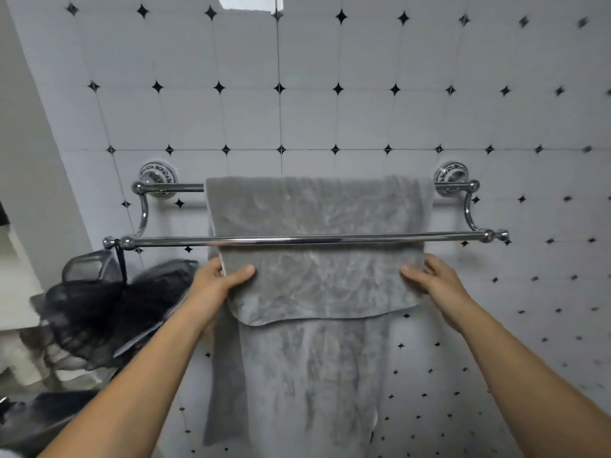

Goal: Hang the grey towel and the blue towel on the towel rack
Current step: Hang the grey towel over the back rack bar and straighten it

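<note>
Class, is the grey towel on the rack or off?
On: the grey towel drapes over the rack's back bar; left hand and right hand grip its front flap.

Towel (317, 209) over rear rail (185, 187), behind front rail (297, 240)

- Your light is soft, even and rather dim, perhaps coming from above.
- Glare streaks the chrome double-bar towel rack (297, 240).
- The white black-diamond wall tiles (529, 94) smear and bend toward your edges.
</note>
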The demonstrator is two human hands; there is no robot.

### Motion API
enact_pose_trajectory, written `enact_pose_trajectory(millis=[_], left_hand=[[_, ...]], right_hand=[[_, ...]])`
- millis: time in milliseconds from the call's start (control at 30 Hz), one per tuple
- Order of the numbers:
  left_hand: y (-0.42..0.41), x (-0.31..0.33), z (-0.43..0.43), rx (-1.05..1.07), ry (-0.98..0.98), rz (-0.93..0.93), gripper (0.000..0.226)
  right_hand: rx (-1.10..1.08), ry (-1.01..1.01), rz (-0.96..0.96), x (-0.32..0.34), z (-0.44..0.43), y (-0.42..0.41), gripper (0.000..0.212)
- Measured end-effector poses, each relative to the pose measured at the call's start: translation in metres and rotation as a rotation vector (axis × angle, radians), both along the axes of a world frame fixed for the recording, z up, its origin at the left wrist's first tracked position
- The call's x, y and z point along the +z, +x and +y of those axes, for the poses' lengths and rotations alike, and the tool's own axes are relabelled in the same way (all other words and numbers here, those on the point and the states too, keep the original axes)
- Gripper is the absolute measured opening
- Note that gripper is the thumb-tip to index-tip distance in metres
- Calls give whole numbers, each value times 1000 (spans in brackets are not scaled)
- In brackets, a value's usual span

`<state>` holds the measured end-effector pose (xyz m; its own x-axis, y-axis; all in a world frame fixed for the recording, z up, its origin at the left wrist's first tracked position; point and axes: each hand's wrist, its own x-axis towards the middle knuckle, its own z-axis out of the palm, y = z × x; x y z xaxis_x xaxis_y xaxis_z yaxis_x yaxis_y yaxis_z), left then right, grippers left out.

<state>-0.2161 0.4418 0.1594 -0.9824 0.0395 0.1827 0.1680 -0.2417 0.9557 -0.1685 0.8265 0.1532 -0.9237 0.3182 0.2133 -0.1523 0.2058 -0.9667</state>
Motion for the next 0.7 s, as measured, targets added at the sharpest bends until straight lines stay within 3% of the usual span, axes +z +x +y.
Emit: enact_pose_trajectory(millis=[100,200,367,533,600,700], left_hand=[[-9,14,10,175,-16,28,6],[-9,0,5,259,-93,38,5],[4,-40,3,228,-210,-54,9],[23,-88,-2,191,-390,-298,5],[30,-94,-9,131,-404,-342,6],[33,-78,-15,-37,-318,-297,30]], right_hand=[[-27,-44,44,20,-12,-12,20],[-49,-91,34,1,-7,-2,11],[-72,-64,-82,-54,3,36,26],[1,-13,-265,-128,-2,67,28],[62,16,-312,-135,-5,72,31],[140,47,-308,-109,-7,62,36]])
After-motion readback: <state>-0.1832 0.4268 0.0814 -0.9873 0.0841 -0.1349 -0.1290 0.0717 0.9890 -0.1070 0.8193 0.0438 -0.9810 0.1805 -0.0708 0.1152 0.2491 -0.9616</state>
